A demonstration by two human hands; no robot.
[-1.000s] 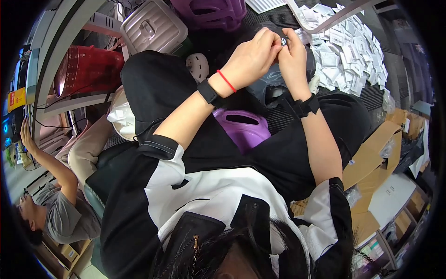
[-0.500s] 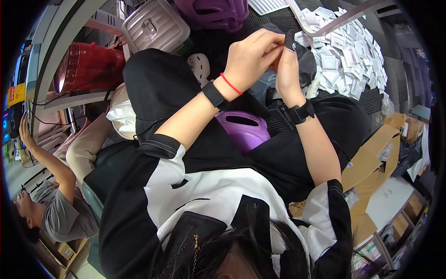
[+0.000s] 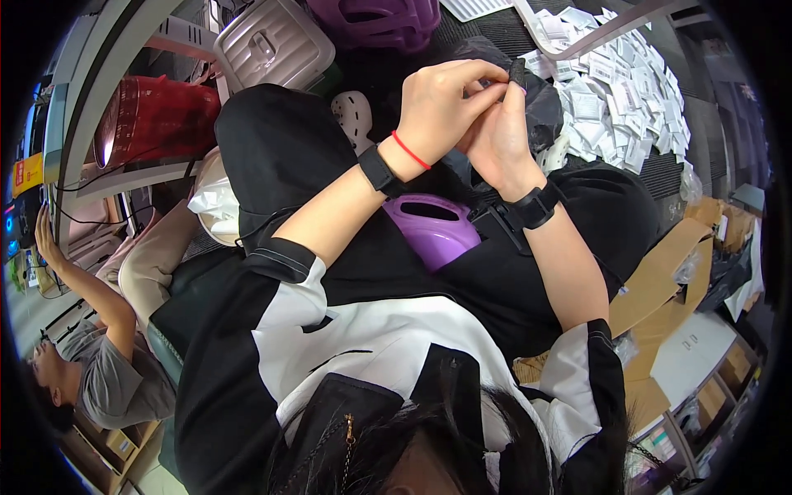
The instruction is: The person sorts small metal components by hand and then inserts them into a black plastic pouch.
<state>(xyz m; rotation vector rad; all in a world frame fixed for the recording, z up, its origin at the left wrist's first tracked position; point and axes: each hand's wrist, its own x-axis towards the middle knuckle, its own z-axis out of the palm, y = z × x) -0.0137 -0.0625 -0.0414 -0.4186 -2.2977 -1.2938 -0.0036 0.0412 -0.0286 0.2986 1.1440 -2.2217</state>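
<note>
My left hand (image 3: 441, 107) and my right hand (image 3: 499, 136) are pressed together above my lap, fingers pinched on a small dark piece (image 3: 517, 71) that sticks up between the fingertips. Most of that piece is hidden by the fingers. A red cord and a black band circle my left wrist; a black band sits on my right wrist. A purple plastic shell (image 3: 429, 227) lies on my lap just under the forearms. A dark bag (image 3: 540, 99) lies behind the hands.
Several small white packets (image 3: 615, 91) are heaped at upper right. A pink-grey small suitcase (image 3: 272, 41), a purple one (image 3: 375, 16) and a red one (image 3: 153, 120) stand at the top left. Cardboard boxes (image 3: 660, 280) lie to the right. Another person (image 3: 91, 371) sits at lower left.
Both hands have drawn closer together and shifted slightly left and down; the small piece that showed a pale tip a second ago is now mostly covered by the fingers.
</note>
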